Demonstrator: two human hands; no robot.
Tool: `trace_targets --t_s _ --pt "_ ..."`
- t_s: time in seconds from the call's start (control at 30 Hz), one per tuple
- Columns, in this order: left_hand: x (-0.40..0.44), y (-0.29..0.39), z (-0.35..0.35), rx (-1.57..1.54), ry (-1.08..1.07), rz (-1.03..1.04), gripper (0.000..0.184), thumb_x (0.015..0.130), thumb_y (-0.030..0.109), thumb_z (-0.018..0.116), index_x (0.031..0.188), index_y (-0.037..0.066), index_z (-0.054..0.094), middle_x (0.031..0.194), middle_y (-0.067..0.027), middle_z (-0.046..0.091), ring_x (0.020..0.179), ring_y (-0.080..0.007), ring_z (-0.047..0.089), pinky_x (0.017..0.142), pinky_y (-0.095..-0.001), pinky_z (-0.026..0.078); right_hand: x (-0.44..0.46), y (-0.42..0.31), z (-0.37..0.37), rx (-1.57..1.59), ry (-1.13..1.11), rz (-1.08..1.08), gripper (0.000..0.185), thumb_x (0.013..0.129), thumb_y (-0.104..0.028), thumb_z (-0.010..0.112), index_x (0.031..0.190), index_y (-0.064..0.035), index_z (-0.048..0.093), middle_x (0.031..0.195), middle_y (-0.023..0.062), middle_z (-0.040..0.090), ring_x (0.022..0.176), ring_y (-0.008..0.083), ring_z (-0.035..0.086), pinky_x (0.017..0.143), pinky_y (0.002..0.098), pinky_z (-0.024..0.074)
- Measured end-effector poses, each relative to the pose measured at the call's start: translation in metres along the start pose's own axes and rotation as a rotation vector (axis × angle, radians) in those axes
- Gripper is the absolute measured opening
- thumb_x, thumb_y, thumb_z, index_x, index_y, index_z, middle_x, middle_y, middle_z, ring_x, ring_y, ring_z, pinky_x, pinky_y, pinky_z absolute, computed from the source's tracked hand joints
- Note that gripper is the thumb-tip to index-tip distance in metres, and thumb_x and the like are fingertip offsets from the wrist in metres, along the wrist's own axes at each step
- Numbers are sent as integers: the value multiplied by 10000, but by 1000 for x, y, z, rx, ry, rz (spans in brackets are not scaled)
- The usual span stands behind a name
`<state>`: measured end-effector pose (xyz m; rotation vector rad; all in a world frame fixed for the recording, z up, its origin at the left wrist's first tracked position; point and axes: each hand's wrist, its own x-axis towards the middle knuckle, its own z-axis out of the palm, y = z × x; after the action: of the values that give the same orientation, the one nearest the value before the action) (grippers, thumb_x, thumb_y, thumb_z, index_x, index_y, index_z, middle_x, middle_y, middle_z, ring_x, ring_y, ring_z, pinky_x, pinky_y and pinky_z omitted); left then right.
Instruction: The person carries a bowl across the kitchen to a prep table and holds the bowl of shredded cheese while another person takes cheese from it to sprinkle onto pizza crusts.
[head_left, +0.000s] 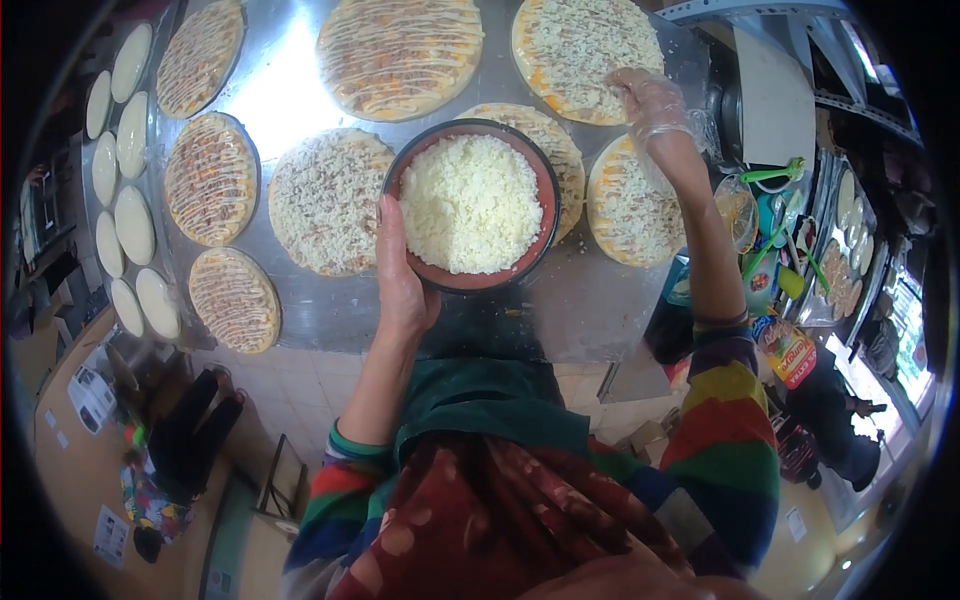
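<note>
My left hand (402, 275) grips the rim and side of a dark-rimmed, reddish-brown bowl (424, 268) full of crumbled white cheese (470, 200). My right hand (648, 103), in a clear plastic glove, is over the right edge of a cheese-covered pizza (575, 50). Its fingers are bunched together, and whatever is between them is hidden. Just below my right hand lies another cheese-strewn pizza (630, 215). Partly under the bowl is a further pizza (570, 150). Left of the bowl, a pizza (325, 200) is thickly covered with white crumbs.
Pizzas with sauce stripes (400, 50) lie on the metal table (300, 320). Several plain dough rounds (133, 225) stand at the left. On the right are a green-handled utensil (775, 173), containers and a yellow-red packet (790, 352). Other people (175, 470) are in the room.
</note>
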<state>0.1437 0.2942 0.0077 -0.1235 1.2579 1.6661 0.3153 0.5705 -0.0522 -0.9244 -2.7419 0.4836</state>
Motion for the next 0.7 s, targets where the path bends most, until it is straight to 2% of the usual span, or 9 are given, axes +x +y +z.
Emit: trace_targets --t_s 0.17,0.27,0.3,0.4,0.43,0.47,0.53,0.63,0.7 --pt "-3 1 -2 -7 -20 0 598 981 482 365 1381 39 345 1355 -146 455 1231 -255 481 1030 -396 411 -6 -6 -16 -109 -12 84 167 875 -80 555 1013 -59 647 1003 167 650 943 327 617 840 372 479" --pt "-2 0 -4 -39 0 15 571 986 455 380 1363 27 351 1330 -137 462 1209 -233 489 1015 -375 416 -6 -30 -43 81 -57 202 186 880 -74 533 1021 -65 654 972 136 660 886 251 636 792 339 499" --pt "0 -4 -8 -59 7 27 548 991 434 386 1347 18 357 1306 -129 468 1188 -215 496 1002 -358 418 -6 -55 -57 344 -107 348 176 895 -109 555 1021 -55 665 990 104 668 884 185 635 794 297 499" --pt "1 -11 -16 -127 1 38 469 995 388 418 1277 14 391 1229 -107 486 1132 -174 505 976 -326 418 -12 -120 -69 805 -185 199 190 904 -134 573 1043 -43 666 980 114 670 862 175 637 802 291 503" --pt "0 -11 -17 -134 -12 33 464 994 387 421 1269 15 394 1223 -107 487 1134 -173 501 981 -327 413 -13 -131 -68 578 -241 -56 203 908 -150 573 1057 -42 658 986 129 667 865 216 640 849 306 499" --pt "-1 -12 -19 -142 -28 30 459 993 386 424 1262 15 397 1216 -107 488 1137 -172 497 987 -327 407 -14 -146 -66 442 -330 -171 219 906 -167 577 1074 -44 644 1093 140 637 997 247 609 926 338 468" --pt "-6 -14 -23 -120 -14 33 466 991 379 434 1272 10 388 1217 -110 492 1141 -173 487 979 -318 398 -35 -166 -43 -57 -109 -648 331 897 -218 590 1188 -59 579 1213 168 570 1145 289 530 980 396 420" --pt "-16 -15 -33 -64 -25 88 492 990 378 440 1308 9 375 1228 -108 490 1145 -172 475 976 -311 382 -47 -209 -12 -35 -360 -229 533 843 -299 644 1314 -109 481 1295 164 518 1220 319 473 989 431 402" --pt "-25 -17 -49 -110 -10 18 509 989 384 441 1325 9 368 1237 -110 485 1156 -175 465 990 -315 369 -61 -229 0 46 -385 -218 532 873 -301 605 1334 -93 440 1291 196 502 1225 362 451 1012 458 373"
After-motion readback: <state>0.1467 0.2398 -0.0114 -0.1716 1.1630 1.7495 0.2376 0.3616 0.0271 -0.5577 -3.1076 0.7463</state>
